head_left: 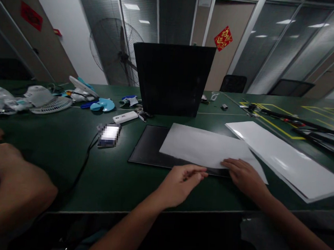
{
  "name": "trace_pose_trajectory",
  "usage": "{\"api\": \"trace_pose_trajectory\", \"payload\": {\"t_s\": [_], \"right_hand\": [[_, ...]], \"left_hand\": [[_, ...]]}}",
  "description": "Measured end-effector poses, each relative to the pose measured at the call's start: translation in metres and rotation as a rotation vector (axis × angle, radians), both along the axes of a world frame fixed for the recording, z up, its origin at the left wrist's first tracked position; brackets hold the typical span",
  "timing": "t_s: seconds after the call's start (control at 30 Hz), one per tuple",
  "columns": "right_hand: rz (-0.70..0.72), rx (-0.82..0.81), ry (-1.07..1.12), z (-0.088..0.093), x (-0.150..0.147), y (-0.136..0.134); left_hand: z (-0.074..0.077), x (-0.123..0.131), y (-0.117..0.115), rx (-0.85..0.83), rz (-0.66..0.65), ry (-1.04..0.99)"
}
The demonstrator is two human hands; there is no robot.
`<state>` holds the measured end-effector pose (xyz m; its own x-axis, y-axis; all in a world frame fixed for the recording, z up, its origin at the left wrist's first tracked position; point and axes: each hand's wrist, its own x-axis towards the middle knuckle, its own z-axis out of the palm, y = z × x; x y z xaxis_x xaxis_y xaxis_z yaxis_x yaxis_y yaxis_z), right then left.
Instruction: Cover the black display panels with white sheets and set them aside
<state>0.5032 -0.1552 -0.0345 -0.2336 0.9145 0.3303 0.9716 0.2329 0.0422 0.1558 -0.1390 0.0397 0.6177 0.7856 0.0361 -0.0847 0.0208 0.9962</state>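
Observation:
A thin white sheet lies partly over a flat black panel on the green table, its right end extending past the panel. My right hand rests on the sheet's near right edge, fingers stretched out and flat. At the panel's front edge is my left hand, its fingers loosely bent and the thumb apart from them, with nothing visible in it. To the right lies a stack of glossy white sheets or boards. Behind the panel stands a large upright black panel or box.
A phone-like device with a blurred screen and cable lies left, beside a white power strip-like bar. Fan parts and blue blades sit farther left. Another person's arm rests at the left. Dark rods lie at right.

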Motion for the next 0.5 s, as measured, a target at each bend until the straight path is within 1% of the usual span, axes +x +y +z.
{"api": "trace_pose_trajectory", "payload": {"t_s": [0.07,0.1,0.17,0.2,0.27,0.33,0.4,0.43,0.47,0.5], "right_hand": [[0.050,-0.018,0.020,-0.002,-0.023,0.004],[0.070,-0.025,0.026,-0.002,-0.033,0.005],[0.099,-0.027,0.035,0.000,-0.051,0.003],[0.108,-0.028,0.038,0.003,-0.059,0.002],[0.125,-0.041,0.051,0.009,-0.072,-0.002],[0.154,-0.087,0.082,0.018,-0.079,-0.002],[0.159,-0.139,0.140,0.025,-0.076,0.006],[0.117,-0.144,0.172,0.028,-0.070,0.013],[0.036,-0.131,0.194,0.029,-0.061,0.024],[-0.079,-0.110,0.208,0.028,-0.050,0.036]], "left_hand": [[0.010,-0.013,0.027,0.294,0.104,0.202],[0.011,-0.021,0.044,0.435,0.144,0.352],[0.005,-0.039,0.082,0.676,0.210,0.681],[-0.002,-0.049,0.101,0.746,0.246,0.844],[-0.017,-0.071,0.134,0.756,0.321,1.141],[-0.033,-0.094,0.160,0.712,0.305,1.315],[-0.047,-0.114,0.177,0.705,0.291,1.352],[-0.052,-0.123,0.183,0.706,0.287,1.341],[-0.056,-0.131,0.188,0.711,0.269,1.320],[-0.059,-0.138,0.191,0.720,0.245,1.297]]}}
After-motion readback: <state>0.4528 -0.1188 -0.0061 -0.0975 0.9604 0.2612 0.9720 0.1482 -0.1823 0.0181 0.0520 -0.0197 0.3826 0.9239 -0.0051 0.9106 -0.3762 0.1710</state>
